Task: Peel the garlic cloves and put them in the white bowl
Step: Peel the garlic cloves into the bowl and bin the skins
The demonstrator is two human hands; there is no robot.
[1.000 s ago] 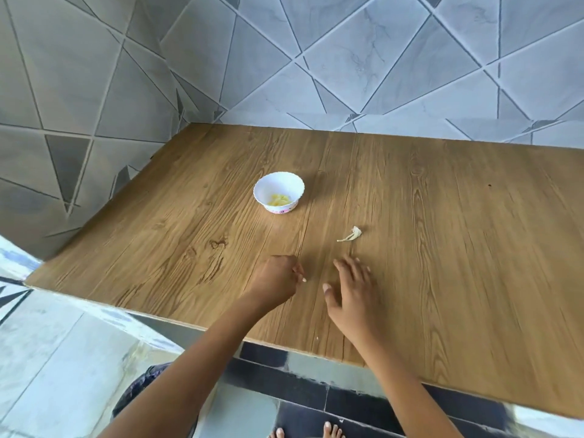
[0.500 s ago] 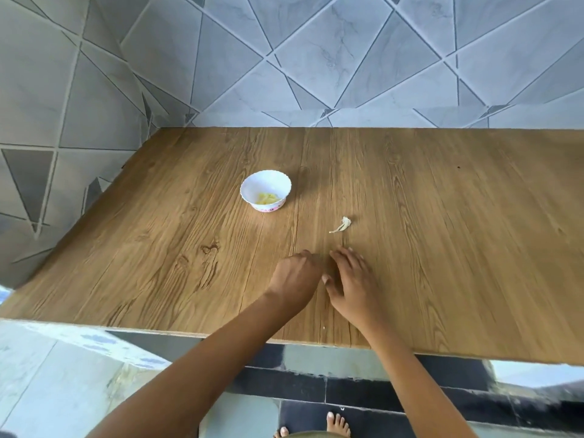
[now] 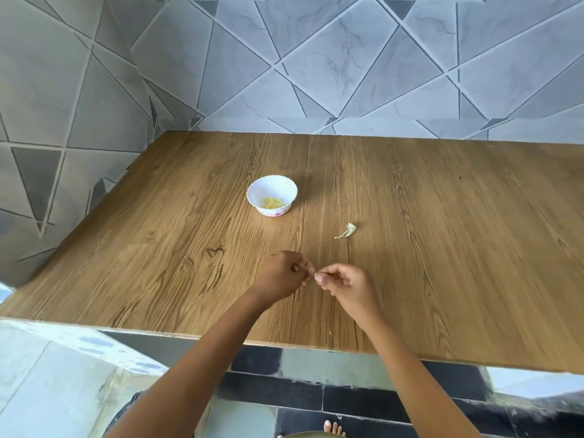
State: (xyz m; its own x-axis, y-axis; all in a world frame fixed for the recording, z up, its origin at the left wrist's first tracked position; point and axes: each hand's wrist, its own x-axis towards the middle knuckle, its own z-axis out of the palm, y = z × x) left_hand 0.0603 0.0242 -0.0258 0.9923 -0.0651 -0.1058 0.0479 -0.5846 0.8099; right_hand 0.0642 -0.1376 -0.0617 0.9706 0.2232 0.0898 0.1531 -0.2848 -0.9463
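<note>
A small white bowl [image 3: 272, 195] with a scalloped rim stands on the wooden table [image 3: 442, 248], with pale yellow peeled cloves [image 3: 272, 203] inside. To its right and nearer lies a scrap of garlic skin [image 3: 347, 231]. Near the table's front edge my left hand [image 3: 282, 276] and my right hand [image 3: 346, 284] meet fingertip to fingertip just above the wood. Both have curled fingers and pinch something very small and pale [image 3: 314, 275] between them. It is mostly hidden, so I cannot tell whether it is a clove or skin.
Grey tiled walls close off the table at the back and on the left. A tiny white speck [image 3: 330, 332] lies by the front edge. Below the edge I see a dark tiled floor and bare toes [image 3: 333, 427].
Both hands have lifted slightly off the table and drawn together. The right hand's fingers, spread flat before, are now curled into a pinch against the left hand's fingertips.
</note>
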